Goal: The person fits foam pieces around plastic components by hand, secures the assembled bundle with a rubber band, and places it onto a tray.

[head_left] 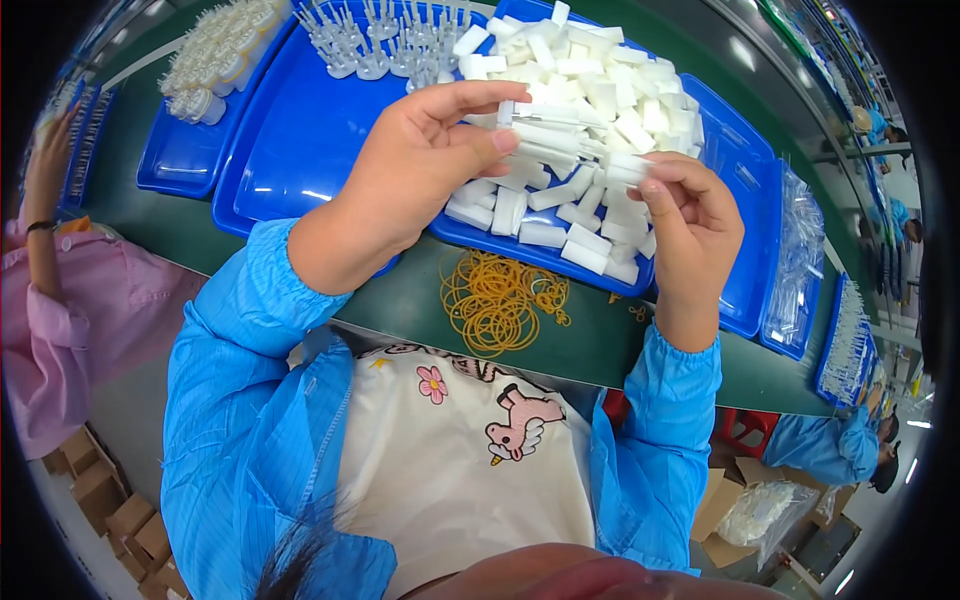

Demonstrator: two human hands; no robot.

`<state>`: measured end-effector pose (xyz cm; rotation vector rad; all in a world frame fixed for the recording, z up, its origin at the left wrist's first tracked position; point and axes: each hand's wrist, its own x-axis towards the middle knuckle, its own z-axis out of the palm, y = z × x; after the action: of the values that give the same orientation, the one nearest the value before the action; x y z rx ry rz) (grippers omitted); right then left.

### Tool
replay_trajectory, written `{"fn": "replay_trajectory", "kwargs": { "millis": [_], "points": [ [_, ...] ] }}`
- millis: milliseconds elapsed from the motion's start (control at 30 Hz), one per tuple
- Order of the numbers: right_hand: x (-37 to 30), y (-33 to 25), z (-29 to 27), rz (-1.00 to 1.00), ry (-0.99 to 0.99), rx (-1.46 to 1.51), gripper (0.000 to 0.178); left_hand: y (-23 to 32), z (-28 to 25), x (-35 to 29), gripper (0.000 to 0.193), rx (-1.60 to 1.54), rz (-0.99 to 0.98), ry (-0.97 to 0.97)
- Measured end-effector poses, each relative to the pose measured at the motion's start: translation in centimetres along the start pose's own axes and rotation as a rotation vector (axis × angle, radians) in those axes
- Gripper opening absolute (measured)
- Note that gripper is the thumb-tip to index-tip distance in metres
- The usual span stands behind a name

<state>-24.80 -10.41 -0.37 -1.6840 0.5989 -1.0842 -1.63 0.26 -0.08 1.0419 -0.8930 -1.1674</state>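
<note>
My left hand (410,150) pinches a clear plastic part (507,114) by its round base between thumb and fingers. Thin prongs run from that base toward the right. In my right hand (695,215) is a small white foam block (628,168), gripped between thumb and fingertips. The block is apart from the prongs' ends. Both hands are over a heap of white foam blocks (640,90) in a blue tray (480,239).
Yellow rubber bands (490,305) lie on the green table (400,320) near me. Pronged clear parts (370,60) stand in the blue tray (300,130) at left, beside white-capped pieces (215,60). Clear bags (795,260) lie right. A co-worker's pink sleeve (50,330) shows at far left.
</note>
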Motion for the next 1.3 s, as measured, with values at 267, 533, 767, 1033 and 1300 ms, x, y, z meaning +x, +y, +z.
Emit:
{"fn": "replay_trajectory", "kwargs": {
  "millis": [267, 533, 767, 1033, 1300],
  "points": [
    [-0.2, -0.2, -0.1, 0.114, 0.074, 0.011, 0.028, 0.3, 0.1, -0.4, 0.040, 0.110, 0.015, -0.025],
    [-1.0, -1.1, 1.3, 0.129, -0.055, 0.045, 0.028, -0.5, 0.4, -0.6, 0.044, 0.229, 0.077, -0.077],
    [-1.1, -1.0, 3.1, 0.043, -0.097, 0.021, 0.028, -0.5, 0.5, -0.8, 0.044, 0.344, 0.124, -0.154],
    [0.5, -0.6, 1.2, -0.175, -0.455, -0.542, 0.019, -1.0, -0.6, 0.4, 0.036, -0.085, 0.108, 0.048],
    [-0.5, -0.1, 2.5, -0.278, -0.611, -0.715, 0.024, -0.9, -0.2, 0.2, 0.034, -0.087, 0.118, -0.010]
  ]
}}
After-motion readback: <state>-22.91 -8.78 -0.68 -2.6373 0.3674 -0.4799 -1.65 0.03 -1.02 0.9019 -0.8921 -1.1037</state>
